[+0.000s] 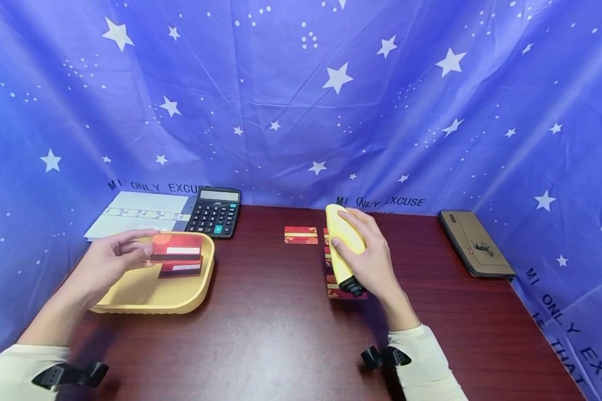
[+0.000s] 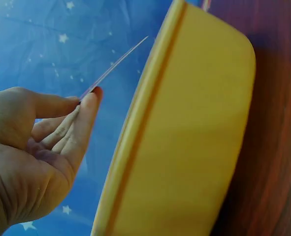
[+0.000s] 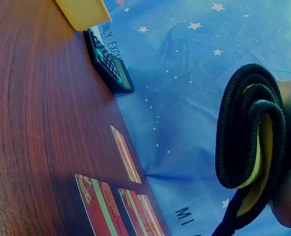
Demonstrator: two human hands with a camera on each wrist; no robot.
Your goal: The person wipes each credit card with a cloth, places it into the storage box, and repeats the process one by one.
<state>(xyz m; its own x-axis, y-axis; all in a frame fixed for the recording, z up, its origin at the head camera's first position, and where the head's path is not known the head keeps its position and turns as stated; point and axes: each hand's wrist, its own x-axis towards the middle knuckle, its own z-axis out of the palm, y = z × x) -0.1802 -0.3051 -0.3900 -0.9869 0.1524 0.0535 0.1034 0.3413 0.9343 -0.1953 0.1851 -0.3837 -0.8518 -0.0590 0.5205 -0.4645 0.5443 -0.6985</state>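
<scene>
Left hand pinched a card edgewise, likely keeping its face clear; right hand gripped a yellow roll

Makeshift recording booth, from what I can see. Blue star-print fabric hangs on three sides of me, creased, right at the edge of the table, dark reddish wood-grain top. Black cameras strapped to both my wrists. Calculator and brown case give it an office look. Fabric hides the room; can't tell home from office.
</scene>
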